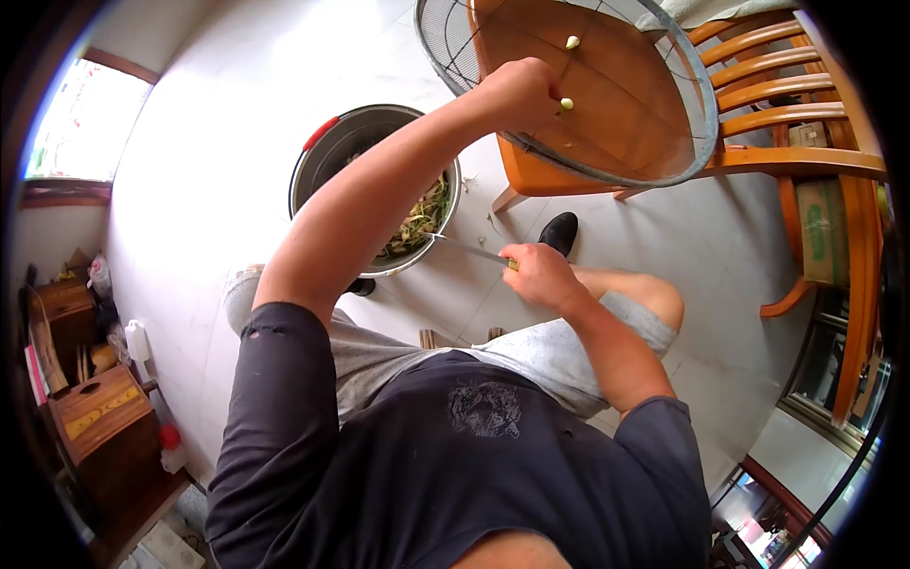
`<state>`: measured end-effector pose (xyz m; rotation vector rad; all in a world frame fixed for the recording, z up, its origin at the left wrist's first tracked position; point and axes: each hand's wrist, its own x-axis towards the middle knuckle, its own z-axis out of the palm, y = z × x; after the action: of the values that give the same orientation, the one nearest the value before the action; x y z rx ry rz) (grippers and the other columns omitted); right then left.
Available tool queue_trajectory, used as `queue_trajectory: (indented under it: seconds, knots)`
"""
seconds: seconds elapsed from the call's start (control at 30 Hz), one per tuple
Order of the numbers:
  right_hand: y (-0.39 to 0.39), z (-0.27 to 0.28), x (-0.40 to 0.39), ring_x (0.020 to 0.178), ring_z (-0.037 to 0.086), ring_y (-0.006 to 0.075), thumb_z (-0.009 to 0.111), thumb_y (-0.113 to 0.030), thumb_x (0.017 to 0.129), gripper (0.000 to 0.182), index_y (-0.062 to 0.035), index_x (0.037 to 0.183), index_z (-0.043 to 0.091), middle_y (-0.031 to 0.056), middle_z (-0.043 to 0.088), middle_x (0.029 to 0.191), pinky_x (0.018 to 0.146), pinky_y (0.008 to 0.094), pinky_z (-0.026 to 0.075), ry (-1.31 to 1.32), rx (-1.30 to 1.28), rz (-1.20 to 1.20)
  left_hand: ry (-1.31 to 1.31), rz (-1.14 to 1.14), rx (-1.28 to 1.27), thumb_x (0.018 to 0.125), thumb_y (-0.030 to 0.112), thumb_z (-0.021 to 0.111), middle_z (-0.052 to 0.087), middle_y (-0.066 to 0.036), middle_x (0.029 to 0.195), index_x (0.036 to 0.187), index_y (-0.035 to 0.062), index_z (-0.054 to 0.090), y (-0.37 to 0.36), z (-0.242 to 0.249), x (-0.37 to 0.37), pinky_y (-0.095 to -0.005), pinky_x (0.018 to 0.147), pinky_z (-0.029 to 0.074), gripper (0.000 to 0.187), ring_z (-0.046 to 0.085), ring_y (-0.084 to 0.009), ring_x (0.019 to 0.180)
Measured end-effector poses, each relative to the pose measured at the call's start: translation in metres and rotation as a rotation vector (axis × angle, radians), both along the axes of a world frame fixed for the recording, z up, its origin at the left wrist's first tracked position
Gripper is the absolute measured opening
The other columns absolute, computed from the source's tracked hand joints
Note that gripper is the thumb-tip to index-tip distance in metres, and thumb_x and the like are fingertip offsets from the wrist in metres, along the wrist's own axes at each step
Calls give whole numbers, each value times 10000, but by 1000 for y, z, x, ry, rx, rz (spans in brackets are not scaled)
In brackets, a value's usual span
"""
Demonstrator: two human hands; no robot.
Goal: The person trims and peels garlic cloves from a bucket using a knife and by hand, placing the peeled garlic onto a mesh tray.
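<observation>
My left hand [527, 93] reaches over a round wire-mesh sieve [702, 133], its fingers pinched together at a small white vegetable piece [567, 103]. A similar white piece [573, 43] lies farther back in the sieve. Between my knees, my right hand [542, 276] is closed around the handle of a knife [471, 249]. The blade points left, its tip by the rim of a dark bucket [297, 180] with a red handle grip. Green and yellowish plant scraps [417, 228] lie in the bucket, partly hidden behind my left forearm.
The sieve rests on the seat of a wooden chair [517, 171] with a slatted back. A cardboard box [822, 232] stands behind the chair. Small wooden cabinets [100, 412] stand at the left. A few scraps lie on the tiled floor [218, 142] beside the bucket.
</observation>
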<state>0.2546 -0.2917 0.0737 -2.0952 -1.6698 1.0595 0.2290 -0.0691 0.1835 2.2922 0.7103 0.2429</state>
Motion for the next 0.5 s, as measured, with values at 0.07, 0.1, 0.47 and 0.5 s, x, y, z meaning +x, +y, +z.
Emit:
queue_trajectory:
  seconds: [0.07, 0.1, 0.47, 0.5]
  knots:
    - [1, 4, -1, 859, 623, 358, 590, -175, 761, 311, -40, 1035, 647, 198, 656, 876, 797, 414, 488, 9, 8, 11, 69, -63, 116, 768, 143, 636, 684, -127, 846, 1041, 65, 673, 9, -5, 6, -332, 705, 518, 286, 658, -242, 773]
    - [2, 7, -2, 859, 623, 358, 590, -174, 761, 311, -43, 1037, 647, 198, 656, 876, 796, 415, 488, 12, -5, 9, 104, -95, 172, 766, 138, 629, 684, -134, 863, 1050, 76, 673, 10, -6, 5, -342, 728, 518, 295, 661, -261, 802]
    - [4, 10, 5, 886, 617, 354, 551, -178, 779, 287, -60, 1020, 652, 192, 654, 928, 789, 433, 486, 8, -102, -19, 219, 520, -476, 819, 145, 622, 662, -83, 797, 994, -9, 655, 71, -109, -183, -251, 546, 501, 235, 601, -118, 625]
    - [4, 9, 5, 885, 617, 355, 553, -183, 781, 286, -60, 1020, 652, 191, 654, 925, 788, 432, 486, 16, -85, -16, 283, 514, -405, 829, 148, 612, 668, -102, 841, 1019, -6, 653, 69, -132, -187, -265, 595, 521, 248, 617, -123, 694]
